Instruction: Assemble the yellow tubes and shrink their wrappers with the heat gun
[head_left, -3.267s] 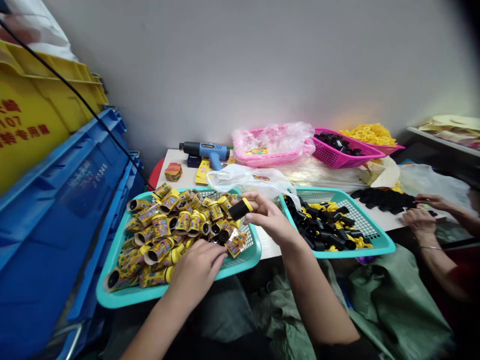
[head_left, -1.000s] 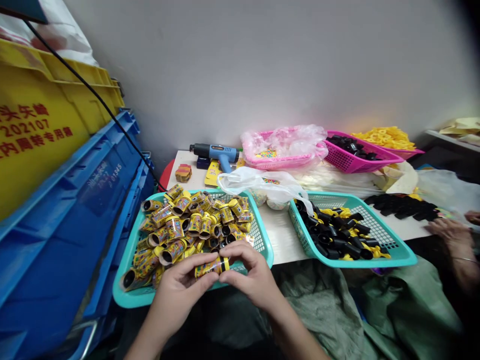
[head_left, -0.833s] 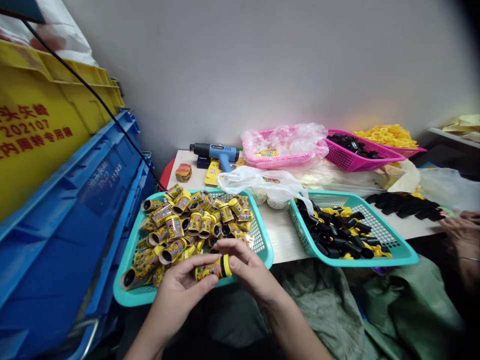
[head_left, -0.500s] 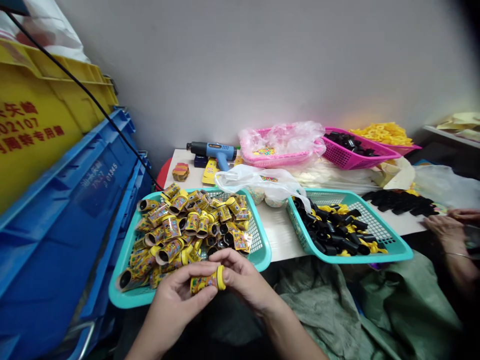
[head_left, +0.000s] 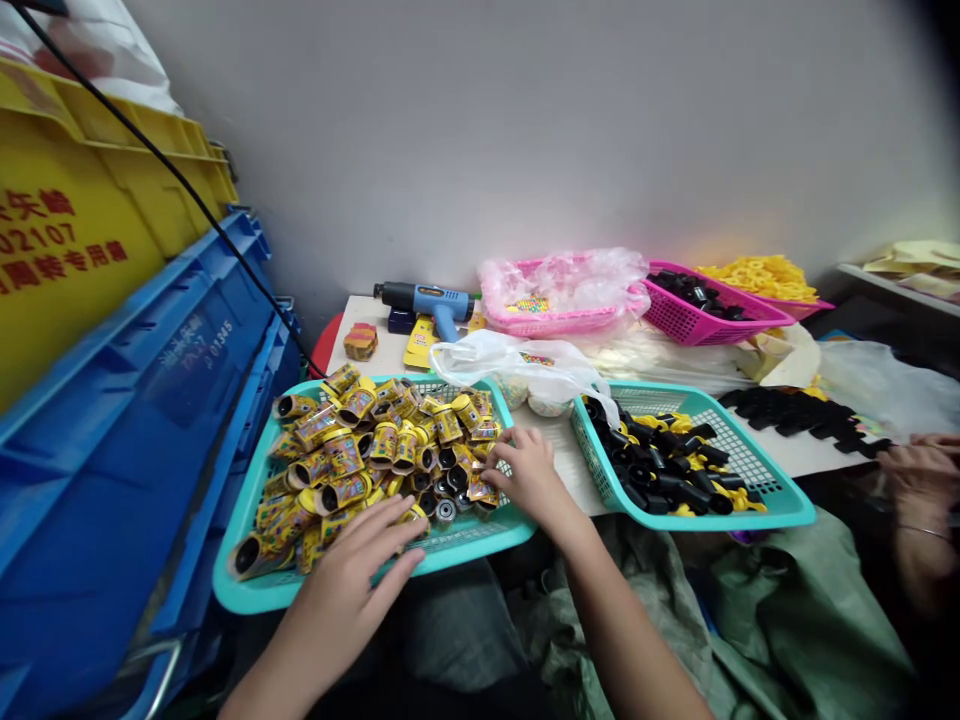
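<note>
The left hand (head_left: 349, 565) was open, its fingers spread and pointing toward 1 o'clock, with the fingertips (head_left: 409, 530) at the near edge of a heap of gold-wrapped tubes (head_left: 360, 455). It showed nothing in its hold. The right hand (head_left: 529, 475) was half open, its fingers lightly curled over the right edge of the heap, and it showed no tube held either. The heap filled most of a teal plastic basket (head_left: 480, 545), which sat at 12 o'clock from the hands.

At 2 o'clock, a second teal basket (head_left: 780, 515) held black tubes (head_left: 667, 470) mixed with yellow pieces. Farther out, around 12 o'clock, lay a white plastic bag (head_left: 510, 358), and beyond it a pink basket (head_left: 555, 325) with clear plastic inside and a blue heat gun (head_left: 424, 297). A magenta basket (head_left: 712, 335) of black pieces stood near 1 o'clock. At 3 o'clock, a co-worker's hands (head_left: 919, 480) were just beside a row of black pieces (head_left: 795, 420). Stacked blue crates (head_left: 150, 400) and a yellow crate (head_left: 90, 200) stood at 10 o'clock.
</note>
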